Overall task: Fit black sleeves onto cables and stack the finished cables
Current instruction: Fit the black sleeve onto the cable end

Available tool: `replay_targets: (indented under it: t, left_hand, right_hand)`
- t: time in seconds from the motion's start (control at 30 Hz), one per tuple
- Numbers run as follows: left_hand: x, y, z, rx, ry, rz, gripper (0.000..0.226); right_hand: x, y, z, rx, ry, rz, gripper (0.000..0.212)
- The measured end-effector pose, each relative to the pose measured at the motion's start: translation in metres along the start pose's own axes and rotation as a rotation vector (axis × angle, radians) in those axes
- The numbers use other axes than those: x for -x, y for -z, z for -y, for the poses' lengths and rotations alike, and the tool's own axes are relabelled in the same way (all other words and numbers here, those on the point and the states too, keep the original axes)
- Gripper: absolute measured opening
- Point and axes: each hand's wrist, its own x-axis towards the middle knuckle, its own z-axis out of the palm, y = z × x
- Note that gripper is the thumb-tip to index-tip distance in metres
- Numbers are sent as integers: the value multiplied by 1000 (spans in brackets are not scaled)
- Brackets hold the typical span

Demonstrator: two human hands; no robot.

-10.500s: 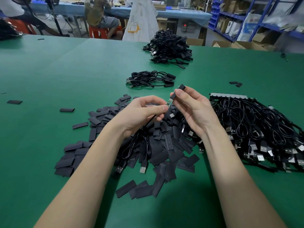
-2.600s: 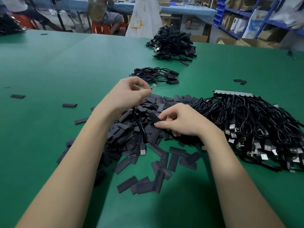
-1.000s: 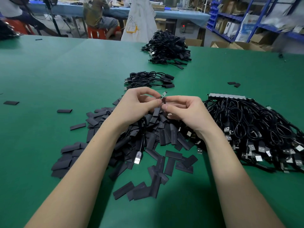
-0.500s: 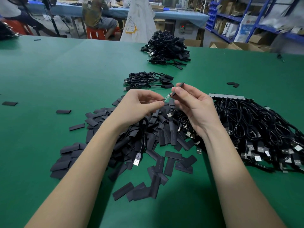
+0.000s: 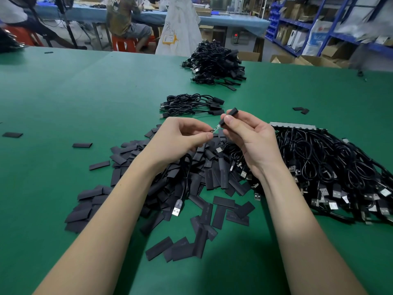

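Sleeve (image 5: 229, 117) pinched in right hand (image 5: 251, 139) fingers, just beside cable tip (image 5: 215, 130) pinched by left hand (image 5: 180, 139) fingers.

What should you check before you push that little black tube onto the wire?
1. Left hand pinches the bare wire tip: ok.
2. Right hand pinches the black tube: ok.
3. Tube's open end points at the tip: ok.
4. Tip already inside the tube: cannot tell, the thumb hides the mouth.
5. Wire hangs free down to its silver plug: ok.
6. Small finished pile within view to drop it on: ok.
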Motion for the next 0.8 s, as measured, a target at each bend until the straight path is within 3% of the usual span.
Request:
replay_targets:
  t: [0.37,0.53,0.67,0.8]
  left_hand:
    - [1,1,0,-41,-28,17,8]
    - [1,-2,1,-63,-17,31,8]
    - [3,-3,0,8,7,-6,8]
    - [4,-6,-1,29,34,-10,8]
  right_hand:
    - [2,7,4,-84,-119,81,24]
    - [2,6,2,60,-29,59,16]
    - [2,6,2,16,-7,67,21]
    - [2,6,1,36,5,70,14]
